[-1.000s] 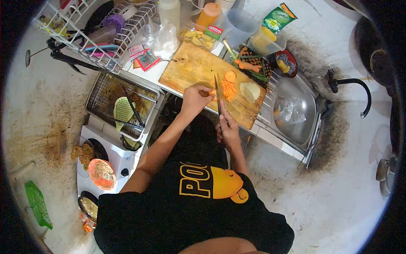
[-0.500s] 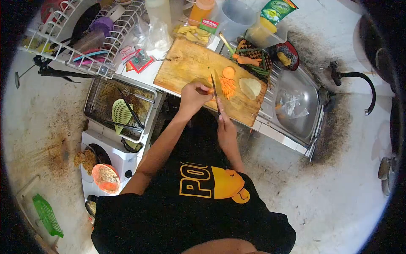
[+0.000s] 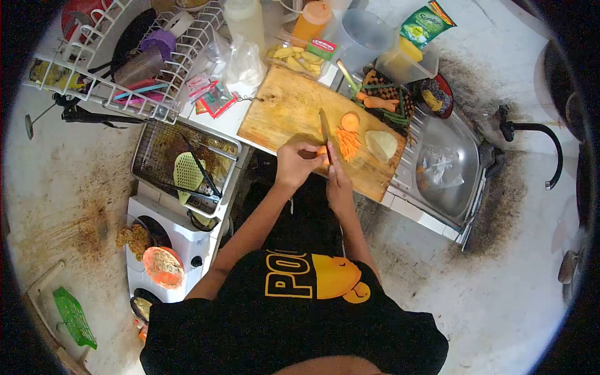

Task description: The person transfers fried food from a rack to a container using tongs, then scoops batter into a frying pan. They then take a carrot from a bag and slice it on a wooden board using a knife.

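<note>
My left hand [image 3: 296, 165] pinches a piece of carrot [image 3: 322, 150] near the front edge of a wooden cutting board [image 3: 284, 106]. In my right hand [image 3: 338, 178] is a knife [image 3: 324, 125], its blade pointing away from me, close beside the carrot piece. Just right of the blade lies a pile of carrot strips [image 3: 347, 145], with a thick carrot round [image 3: 350, 121] behind it. A pale, cut vegetable piece [image 3: 381, 145] rests on the board's right side. My left fingers hide part of the held carrot.
Behind the board stand a box of yellow pieces [image 3: 299, 59] and a basket with carrots and green stalks [image 3: 381, 100]. A steel sink [image 3: 447, 194] with a black faucet [image 3: 531, 127] is at right. At left are a metal tray with tongs [image 3: 187, 165], a stove [image 3: 169, 234] and a dish rack [image 3: 134, 103].
The whole scene has shifted slightly right and down in view. The knife has tilted a little, with its blade tip now left of the handle and closer to my left fingers.
</note>
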`<act>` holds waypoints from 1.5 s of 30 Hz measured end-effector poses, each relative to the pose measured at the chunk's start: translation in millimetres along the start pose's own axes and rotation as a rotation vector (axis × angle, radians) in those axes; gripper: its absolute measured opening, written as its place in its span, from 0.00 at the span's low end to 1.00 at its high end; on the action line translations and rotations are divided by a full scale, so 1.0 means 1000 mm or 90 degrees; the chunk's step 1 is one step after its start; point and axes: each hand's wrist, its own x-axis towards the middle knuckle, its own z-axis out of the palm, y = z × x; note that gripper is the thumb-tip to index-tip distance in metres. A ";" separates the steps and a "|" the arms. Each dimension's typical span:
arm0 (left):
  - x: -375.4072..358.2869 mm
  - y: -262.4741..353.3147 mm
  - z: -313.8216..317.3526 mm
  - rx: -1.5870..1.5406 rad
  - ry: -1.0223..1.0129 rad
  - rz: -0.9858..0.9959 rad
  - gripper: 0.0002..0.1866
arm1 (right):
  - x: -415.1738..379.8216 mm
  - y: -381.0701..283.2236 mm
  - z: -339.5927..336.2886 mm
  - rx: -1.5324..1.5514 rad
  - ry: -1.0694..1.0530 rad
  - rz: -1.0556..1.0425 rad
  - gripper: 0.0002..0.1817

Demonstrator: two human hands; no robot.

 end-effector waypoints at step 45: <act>-0.033 0.011 -0.018 0.822 -0.183 0.520 0.33 | -0.071 -0.026 -0.021 -0.133 0.005 0.221 0.27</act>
